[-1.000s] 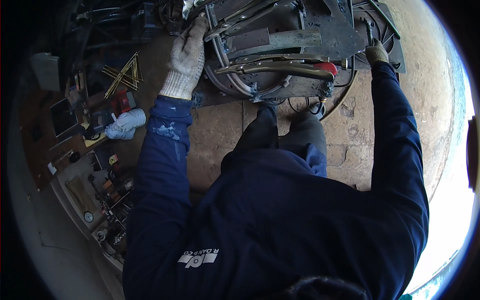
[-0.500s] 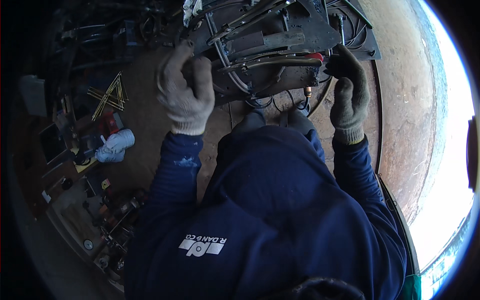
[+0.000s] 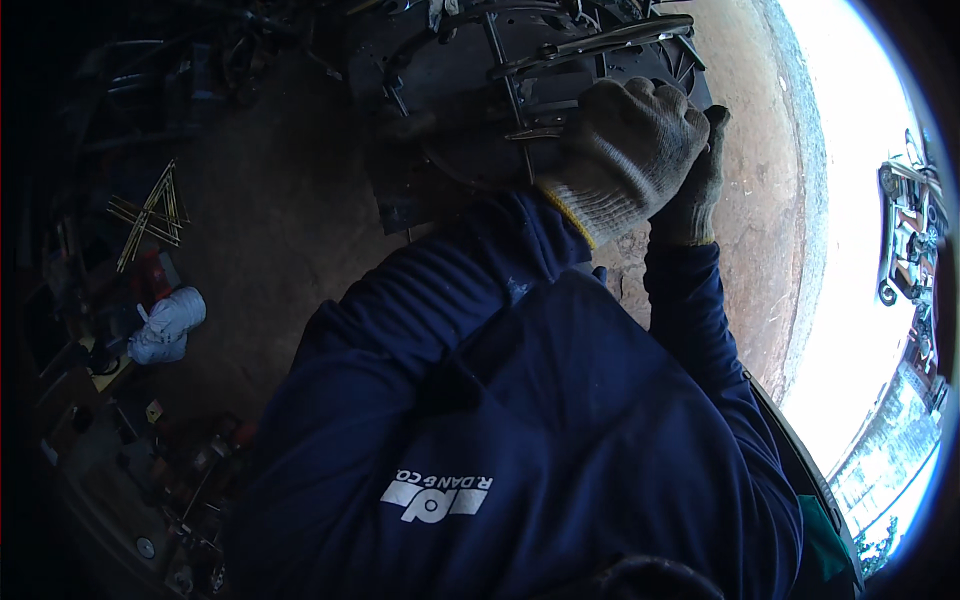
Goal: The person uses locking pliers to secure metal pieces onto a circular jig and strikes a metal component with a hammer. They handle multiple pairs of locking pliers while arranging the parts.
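Observation:
My left hand (image 3: 640,150), in a grey knit glove with a yellow-edged cuff, reaches across to the right over the metal workpiece. Its fingers are curled closed, and their tips are hidden, so what they grip cannot be made out. Against it, on the right, is my gloved right hand (image 3: 703,190); one digit points up and the other fingers are mostly covered by the left hand. The jaw end of a locking clamp (image 3: 535,132) shows beside the left hand; its handle is out of sight. Another long locking clamp (image 3: 600,45) lies above, across the dark metal plate (image 3: 440,135) and a bar (image 3: 507,75).
Thin yellowish rods (image 3: 150,215) lie crossed on the floor at left. Below them are a whitish cloth bundle (image 3: 170,325) and a red object (image 3: 153,275). Tools and hardware (image 3: 195,480) clutter the lower left. Bright daylight fills the right side.
My left hand has swung from the left side across to my right hand, its fingers closing. The red handle end of the lower clamp is now covered. The whole view has shifted.

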A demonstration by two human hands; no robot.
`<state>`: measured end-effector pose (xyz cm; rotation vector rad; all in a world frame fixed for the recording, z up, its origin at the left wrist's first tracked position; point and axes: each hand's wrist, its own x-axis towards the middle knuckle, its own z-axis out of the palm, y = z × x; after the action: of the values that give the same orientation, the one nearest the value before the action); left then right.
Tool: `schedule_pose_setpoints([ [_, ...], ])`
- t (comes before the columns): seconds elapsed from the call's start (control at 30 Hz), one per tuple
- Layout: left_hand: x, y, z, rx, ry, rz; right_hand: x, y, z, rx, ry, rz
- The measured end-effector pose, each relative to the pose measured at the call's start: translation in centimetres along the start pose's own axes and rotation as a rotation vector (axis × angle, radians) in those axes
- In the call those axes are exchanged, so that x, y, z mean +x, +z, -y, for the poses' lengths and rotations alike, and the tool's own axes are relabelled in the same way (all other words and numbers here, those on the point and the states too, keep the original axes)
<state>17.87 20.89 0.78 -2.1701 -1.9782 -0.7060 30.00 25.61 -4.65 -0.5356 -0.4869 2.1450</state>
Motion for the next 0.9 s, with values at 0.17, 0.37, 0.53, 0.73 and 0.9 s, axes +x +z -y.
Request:
schedule_pose_setpoints([
  [0.17,0.9,0.2,0.8,-0.192,-0.003,-0.004,0.4,-2.9,0.2,0.130,-0.007,0.049],
  [0.37,-0.1,3.8,0.5,-0.194,-0.081,-0.124,0.3,0.8,-1.1,-0.088,-0.068,-0.243],
  [0.53,-0.1,0.7,0.0,-0.291,0.208,-0.246,0.0,-1.3,-0.9,0.044,-0.102,-0.122],
  [0.73,-1.6,-1.8,1.3,-0.430,0.405,-0.191,-1.8,-1.1,-1.6,0.078,-0.103,-0.002],
  [0.9,-4.1,-3.6,1.3,-0.497,0.418,-0.213,-5.1,-0.4,-1.0,0.101,-0.091,0.043],
])
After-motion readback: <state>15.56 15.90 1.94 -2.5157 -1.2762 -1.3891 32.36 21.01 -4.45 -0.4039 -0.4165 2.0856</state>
